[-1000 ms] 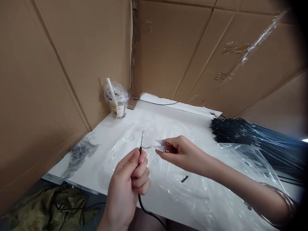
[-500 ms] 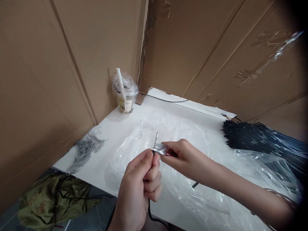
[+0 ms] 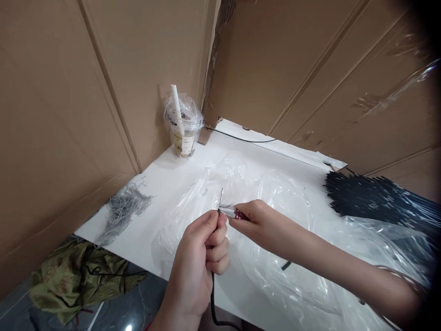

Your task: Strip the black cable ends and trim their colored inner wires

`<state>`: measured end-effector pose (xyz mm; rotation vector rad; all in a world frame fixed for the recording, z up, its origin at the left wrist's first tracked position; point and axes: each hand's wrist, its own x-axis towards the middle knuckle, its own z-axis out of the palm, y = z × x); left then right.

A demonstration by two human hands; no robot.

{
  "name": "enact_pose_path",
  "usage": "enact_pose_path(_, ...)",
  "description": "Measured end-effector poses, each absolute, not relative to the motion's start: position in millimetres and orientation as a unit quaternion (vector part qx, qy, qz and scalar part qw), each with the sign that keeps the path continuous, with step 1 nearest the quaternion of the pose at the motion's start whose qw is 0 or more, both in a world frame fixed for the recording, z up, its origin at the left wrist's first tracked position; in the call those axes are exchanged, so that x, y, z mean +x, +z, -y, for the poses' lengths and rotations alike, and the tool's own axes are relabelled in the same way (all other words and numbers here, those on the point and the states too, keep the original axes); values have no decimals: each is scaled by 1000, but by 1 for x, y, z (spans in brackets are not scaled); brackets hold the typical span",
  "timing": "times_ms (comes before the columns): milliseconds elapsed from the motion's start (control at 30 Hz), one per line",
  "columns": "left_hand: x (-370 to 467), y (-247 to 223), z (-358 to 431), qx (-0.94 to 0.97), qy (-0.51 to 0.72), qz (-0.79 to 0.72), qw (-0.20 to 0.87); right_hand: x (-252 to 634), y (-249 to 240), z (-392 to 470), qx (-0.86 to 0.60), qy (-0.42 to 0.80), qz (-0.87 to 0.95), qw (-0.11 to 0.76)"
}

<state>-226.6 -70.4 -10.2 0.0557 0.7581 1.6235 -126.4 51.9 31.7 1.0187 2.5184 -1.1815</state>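
Observation:
My left hand (image 3: 198, 253) is closed around a black cable (image 3: 213, 299), pinching it close to its upper end between thumb and forefinger. A thin silvery-grey core (image 3: 221, 195) sticks up from the cable's black jacket. In my right hand (image 3: 258, 216) are small scissors (image 3: 227, 210) with red handles, mostly hidden by the fingers. Their metal blades lie at the base of the bare core, just above my left fingertips. Whether the blades touch the core I cannot tell. Below the left fist the cable hangs down past the table's front edge.
Crumpled clear plastic (image 3: 275, 193) covers much of the white table (image 3: 144, 243). A drink cup (image 3: 184, 133) with a straw stands at the back. Grey thread scraps (image 3: 126, 214) lie left, and a bundle of black cables (image 3: 372, 197) right. Cardboard walls (image 3: 275, 59) rise behind. Green cloth (image 3: 76, 280) lies below.
The scissor blades have shifted slightly and look a little more apart at the base of the core. Both hands keep their hold. The view has moved slightly.

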Motion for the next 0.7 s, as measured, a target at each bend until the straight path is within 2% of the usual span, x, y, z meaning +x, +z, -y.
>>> enact_pose_path(233, -233, -21, 62, -9, 683, -321, 656, -123, 11, -56, 379, -391, -833, 97)
enact_pose_path(700, -230, -31, 55, -51, 679, -311, 664, -130, 7, -61, 400, -424, -805, 108)
